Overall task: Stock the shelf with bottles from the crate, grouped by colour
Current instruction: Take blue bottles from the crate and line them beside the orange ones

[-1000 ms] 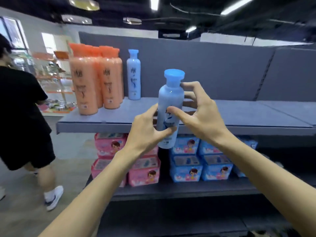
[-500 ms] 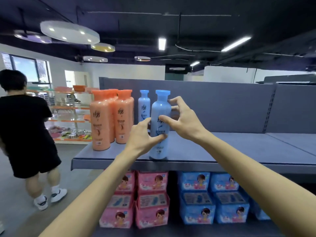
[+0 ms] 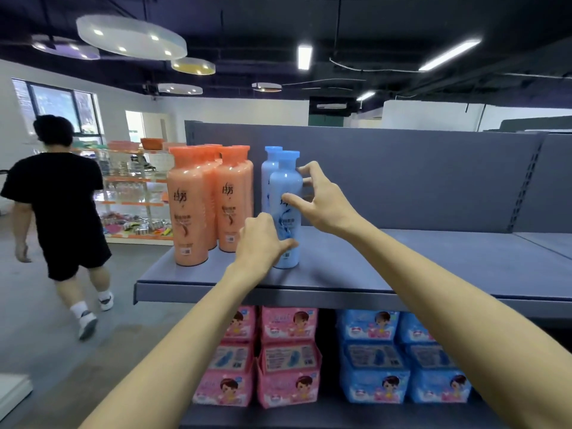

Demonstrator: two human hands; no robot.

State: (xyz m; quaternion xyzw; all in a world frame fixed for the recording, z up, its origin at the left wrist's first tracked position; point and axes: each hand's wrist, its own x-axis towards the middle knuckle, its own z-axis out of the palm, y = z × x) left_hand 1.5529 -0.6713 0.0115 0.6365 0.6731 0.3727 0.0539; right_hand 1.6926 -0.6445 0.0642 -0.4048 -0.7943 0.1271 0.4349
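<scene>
Here, front blue bottle [image 3: 286, 212] stands upright on the grey shelf [image 3: 402, 274], directly before a second blue bottle [image 3: 270, 168] and right of the orange bottles [image 3: 210, 205]. Left hand [image 3: 261, 243] grips its lower body; right hand [image 3: 322, 199] pinches the upper body, fingers spread around it.

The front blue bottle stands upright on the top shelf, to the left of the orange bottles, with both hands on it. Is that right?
Not quite. The head view shows the front blue bottle to the right of the orange bottles, not the left. The rest holds: it stands upright on the top shelf, with the left hand low on it and the right hand higher up.
</scene>
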